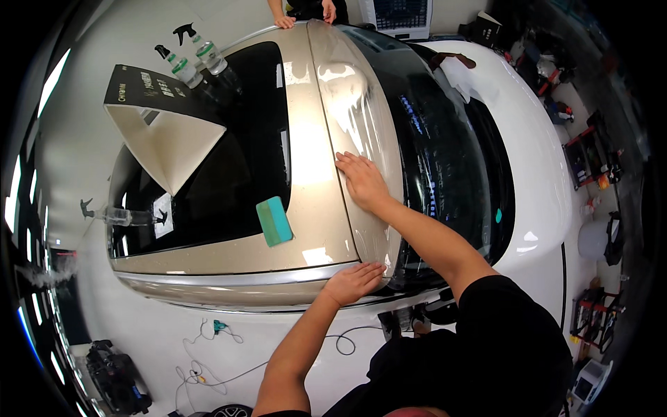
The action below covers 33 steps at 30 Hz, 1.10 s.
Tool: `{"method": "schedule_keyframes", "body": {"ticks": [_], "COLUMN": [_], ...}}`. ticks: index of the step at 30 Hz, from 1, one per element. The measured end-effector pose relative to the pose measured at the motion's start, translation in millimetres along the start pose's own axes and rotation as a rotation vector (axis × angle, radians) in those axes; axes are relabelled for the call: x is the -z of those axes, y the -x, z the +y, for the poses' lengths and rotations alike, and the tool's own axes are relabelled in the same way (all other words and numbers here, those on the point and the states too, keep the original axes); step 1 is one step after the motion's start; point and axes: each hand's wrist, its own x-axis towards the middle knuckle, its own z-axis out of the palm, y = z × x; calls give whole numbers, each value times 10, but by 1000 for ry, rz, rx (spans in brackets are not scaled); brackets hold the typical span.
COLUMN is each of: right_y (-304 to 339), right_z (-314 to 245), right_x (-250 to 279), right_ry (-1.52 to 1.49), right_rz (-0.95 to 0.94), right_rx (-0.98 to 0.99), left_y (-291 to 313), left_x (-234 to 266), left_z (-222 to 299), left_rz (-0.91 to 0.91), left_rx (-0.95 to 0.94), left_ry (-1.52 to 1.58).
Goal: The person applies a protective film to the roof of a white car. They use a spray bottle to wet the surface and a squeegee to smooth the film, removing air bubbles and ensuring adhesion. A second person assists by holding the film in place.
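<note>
A gold car roof [316,174] stretches across the view, with glossy clear film [347,90] over its front strip, wrinkled toward the far end. My right hand [363,182] lies flat on this strip beside the dark seam, fingers stretched out. At the near front corner, my left hand [354,283] presses flat, its fingers also extended over the strip. Neither hand has anything in its grasp. Left of my hands, a teal and green squeegee block [274,221] rests on the roof beside the black glass panel [243,167].
Two spray bottles [210,57] and an opened black-and-white box [163,94] stand on the glass; another bottle [121,215] is at its rear edge. A co-worker's hand [283,22] touches the far roof edge. The windshield [431,153] lies right; cables [201,368] trail across the floor.
</note>
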Motion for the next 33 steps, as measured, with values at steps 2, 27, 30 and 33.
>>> {"method": "schedule_keyframes", "body": {"ticks": [2, 27, 30, 33], "right_y": [12, -433, -1087, -1530], "right_z": [-20, 1597, 1841, 2152], "right_x": [2, 332, 350, 238], "right_ry": [-1, 125, 10, -111], "right_rz": [-7, 12, 66, 103], "right_rx": [7, -199, -474, -579], "left_y": [10, 25, 35, -62], "left_x": [2, 22, 49, 56], "left_z": [-7, -19, 6, -29], "left_rz": [-17, -6, -19, -10], "left_rx": [5, 10, 6, -1], "left_ry": [11, 42, 49, 45]}}
